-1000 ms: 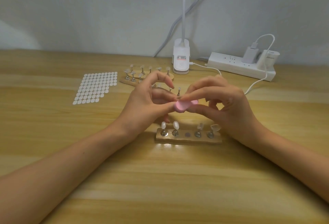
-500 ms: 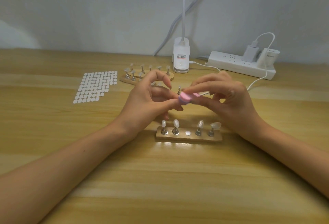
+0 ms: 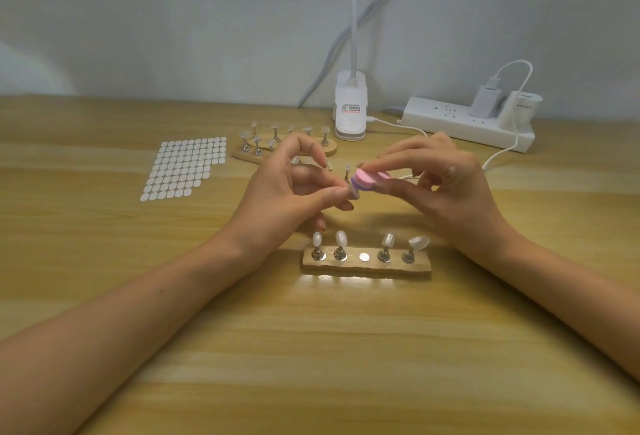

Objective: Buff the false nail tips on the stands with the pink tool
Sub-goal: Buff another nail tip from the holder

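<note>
While right grip (image 3: 446,192) pinches pink tool (image 3: 367,180), left grip (image 3: 284,199) pinches nail tip (image 3: 356,194); wood-grain table (image 3: 311,348), pale wall (image 3: 173,19).

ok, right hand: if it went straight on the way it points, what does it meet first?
The right hand points leftward with the pink tool; first in line are the fingertips of the left hand, right at the tool's end. What they pinch is hidden; depth uncertain.

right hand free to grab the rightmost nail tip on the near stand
Probably not yet: the right hand is pinching the pink tool. The way itself looks open; the rightmost nail tip stands uncovered beside its wrist.
</note>
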`<state>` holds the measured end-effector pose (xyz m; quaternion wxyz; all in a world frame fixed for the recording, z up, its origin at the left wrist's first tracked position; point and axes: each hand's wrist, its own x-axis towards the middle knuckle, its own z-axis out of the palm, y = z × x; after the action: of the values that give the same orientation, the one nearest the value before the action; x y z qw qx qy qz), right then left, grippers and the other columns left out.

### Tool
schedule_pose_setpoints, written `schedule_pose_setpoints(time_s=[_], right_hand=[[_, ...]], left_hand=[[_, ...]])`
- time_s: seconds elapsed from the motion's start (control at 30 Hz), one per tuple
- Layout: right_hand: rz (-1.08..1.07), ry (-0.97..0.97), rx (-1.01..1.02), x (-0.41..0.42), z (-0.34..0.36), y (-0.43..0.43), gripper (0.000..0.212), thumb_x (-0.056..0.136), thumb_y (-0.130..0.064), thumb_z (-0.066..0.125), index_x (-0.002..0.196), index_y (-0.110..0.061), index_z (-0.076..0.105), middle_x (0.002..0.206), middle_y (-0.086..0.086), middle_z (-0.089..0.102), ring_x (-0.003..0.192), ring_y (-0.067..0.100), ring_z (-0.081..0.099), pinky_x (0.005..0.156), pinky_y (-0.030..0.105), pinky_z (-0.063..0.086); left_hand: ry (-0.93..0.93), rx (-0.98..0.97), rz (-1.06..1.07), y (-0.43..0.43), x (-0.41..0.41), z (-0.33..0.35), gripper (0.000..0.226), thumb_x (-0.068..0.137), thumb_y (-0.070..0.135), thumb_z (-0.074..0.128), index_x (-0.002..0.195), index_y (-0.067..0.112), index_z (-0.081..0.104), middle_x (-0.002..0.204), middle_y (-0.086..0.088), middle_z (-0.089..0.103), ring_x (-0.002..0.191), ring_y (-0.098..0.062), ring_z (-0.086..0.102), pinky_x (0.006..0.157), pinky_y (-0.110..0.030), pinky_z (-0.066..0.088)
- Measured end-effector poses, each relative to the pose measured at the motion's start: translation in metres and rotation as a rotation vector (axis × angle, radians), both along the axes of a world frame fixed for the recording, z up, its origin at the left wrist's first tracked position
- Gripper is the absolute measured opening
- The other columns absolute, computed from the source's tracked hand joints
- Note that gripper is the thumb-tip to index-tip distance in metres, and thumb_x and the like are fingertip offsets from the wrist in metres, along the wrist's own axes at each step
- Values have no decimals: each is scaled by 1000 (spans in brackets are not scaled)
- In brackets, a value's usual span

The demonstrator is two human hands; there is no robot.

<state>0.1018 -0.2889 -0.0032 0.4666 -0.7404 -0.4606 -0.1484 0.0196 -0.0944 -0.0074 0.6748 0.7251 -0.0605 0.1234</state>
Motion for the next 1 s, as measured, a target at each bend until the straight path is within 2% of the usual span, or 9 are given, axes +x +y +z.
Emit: schedule_pose_setpoints(time_s=[0.03,0.13,0.23,0.37,0.5,0.6,0.7,0.83,1.0], right_hand=[[-11,6,11,0,0,0,18,83,-36,69,100,-29,73,96,-24,65,94,1,56,70,34,38],[29,-39,-22,-1,-1,1,17,83,-34,72,99,-31,73,97,-16,68,92,17,55,60,31,41],[-6,13,4,0,0,0,17,82,-33,74,99,-34,73,94,-19,68,91,11,53,64,32,40],[49,-29,-26,-1,0,1,18,81,-33,75,99,-33,73,92,-8,67,88,25,53,56,31,42],[5,56,13,1,2,0,18,80,-33,75,98,-33,74,90,-5,68,87,21,51,58,33,40],[60,-5,-16,-1,1,1,18,80,-34,75,98,-34,73,90,-4,69,86,26,54,56,32,42],[26,45,10,0,3,0,18,79,-37,74,97,-36,72,90,-9,69,86,18,52,60,30,39],[73,-13,-28,-1,2,1,17,80,-36,75,97,-36,71,92,-4,69,85,24,53,57,29,41],[59,-13,-18,-1,3,1,16,80,-34,74,96,-33,71,92,-4,69,83,22,50,58,27,39]], left_hand=[[-4,-8,-8,0,0,0,37,80,12,77,97,18,45,88,-7,78,78,-21,76,50,-21,50],[-5,-18,-8,0,0,0,41,77,16,79,97,17,44,89,-8,78,78,-21,76,48,-21,50],[3,-21,-17,0,1,-1,39,81,12,78,97,17,43,90,-8,78,79,-22,76,48,-22,50],[6,-24,-16,0,1,0,43,75,20,79,97,17,43,92,-9,78,77,-23,75,48,-22,50],[8,-28,-30,1,2,-1,39,79,17,77,97,17,42,91,-8,78,82,-23,76,49,-21,51],[13,-30,-38,1,2,-1,42,75,20,78,98,17,43,94,-10,78,83,-25,76,49,-22,51],[18,-37,-53,1,2,-1,39,77,18,76,97,16,43,93,-9,79,83,-23,77,50,-22,52],[25,-50,-60,1,3,-1,41,74,20,78,95,19,43,93,-10,78,79,-19,76,49,-20,50],[29,-52,-67,2,3,-1,41,75,20,77,96,18,42,94,-9,78,81,-21,76,50,-21,51]])
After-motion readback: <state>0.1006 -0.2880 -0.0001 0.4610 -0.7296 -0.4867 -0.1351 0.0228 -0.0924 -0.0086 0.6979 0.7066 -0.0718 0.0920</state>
